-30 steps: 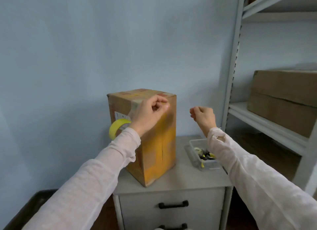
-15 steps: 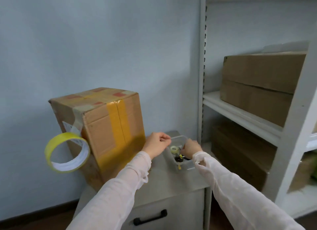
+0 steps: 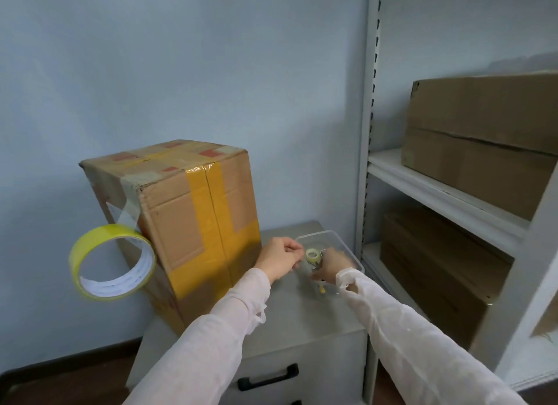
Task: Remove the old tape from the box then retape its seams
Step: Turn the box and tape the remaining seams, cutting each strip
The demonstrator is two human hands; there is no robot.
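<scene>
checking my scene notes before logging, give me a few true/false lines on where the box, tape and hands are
The tape roll hangs off the left side of the box. True.
The box sits on a shelf. False: it stands on the cabinet.
The right hand reaches into the bin. True.
The left hand grips the tape roll. False: it is by the bin, apart from the roll.

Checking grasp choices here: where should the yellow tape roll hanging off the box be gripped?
Likely best: pinch the tape roll by its ring wall, lower left, thumb through the open hole, coming from the left; the box blocks its right, where a strip holds it.
</scene>
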